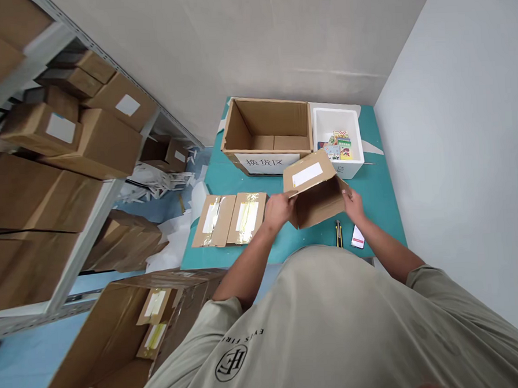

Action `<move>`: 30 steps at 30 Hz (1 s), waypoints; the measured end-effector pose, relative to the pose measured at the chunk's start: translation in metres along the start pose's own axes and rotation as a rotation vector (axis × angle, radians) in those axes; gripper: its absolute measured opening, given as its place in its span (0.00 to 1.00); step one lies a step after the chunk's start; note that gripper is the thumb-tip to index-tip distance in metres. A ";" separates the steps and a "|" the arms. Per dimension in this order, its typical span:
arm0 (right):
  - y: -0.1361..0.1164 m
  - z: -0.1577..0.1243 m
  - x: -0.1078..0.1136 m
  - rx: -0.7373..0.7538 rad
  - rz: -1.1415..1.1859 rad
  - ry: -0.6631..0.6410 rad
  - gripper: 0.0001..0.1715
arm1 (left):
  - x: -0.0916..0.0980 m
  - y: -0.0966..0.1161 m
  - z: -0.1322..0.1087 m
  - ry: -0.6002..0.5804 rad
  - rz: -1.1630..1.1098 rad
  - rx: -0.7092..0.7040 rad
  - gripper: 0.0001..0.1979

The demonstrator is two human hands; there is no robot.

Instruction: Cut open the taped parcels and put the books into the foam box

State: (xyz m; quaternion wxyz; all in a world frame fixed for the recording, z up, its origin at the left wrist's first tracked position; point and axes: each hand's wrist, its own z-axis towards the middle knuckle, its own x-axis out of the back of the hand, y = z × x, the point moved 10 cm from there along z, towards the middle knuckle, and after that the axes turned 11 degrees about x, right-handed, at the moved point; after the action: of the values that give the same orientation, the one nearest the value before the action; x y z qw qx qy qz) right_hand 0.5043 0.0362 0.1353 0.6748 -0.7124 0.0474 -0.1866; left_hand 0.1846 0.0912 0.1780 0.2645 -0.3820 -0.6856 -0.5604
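Note:
Between both hands a small open cardboard box (312, 163) is tilted, its dark inside facing me and a white label on its upper panel. My left hand (279, 210) is closed on the box's left edge. On the right side, my right hand (354, 206) pinches a flap. Below the box, a yellow-and-black box cutter (338, 234) and a phone (357, 237) with a lit screen lie on the green table (262, 253). Two closed, taped cardboard boxes with labels, the left one (213, 220) and the right one (247, 218), lie beside my left hand.
Behind stand a large open carton (267, 163) with Chinese writing and a white foam box (350, 167) holding colourful packets or booklets (341, 146). At lower left, a big open carton (105, 329) contains smaller boxes. Shelves (92, 211) full of cartons line the left; a wall (459, 120) bounds the right.

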 end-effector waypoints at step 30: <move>-0.065 0.119 0.032 0.123 0.375 -0.143 0.26 | 0.065 -0.095 0.069 0.282 -1.268 0.220 0.35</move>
State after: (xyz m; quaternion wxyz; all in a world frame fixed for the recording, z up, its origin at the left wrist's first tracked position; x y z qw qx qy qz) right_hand 0.5615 0.1433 0.2032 0.7415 -0.6601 0.1194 -0.0093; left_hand 0.0750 0.1655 0.1594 0.0077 0.2022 -0.7899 -0.5789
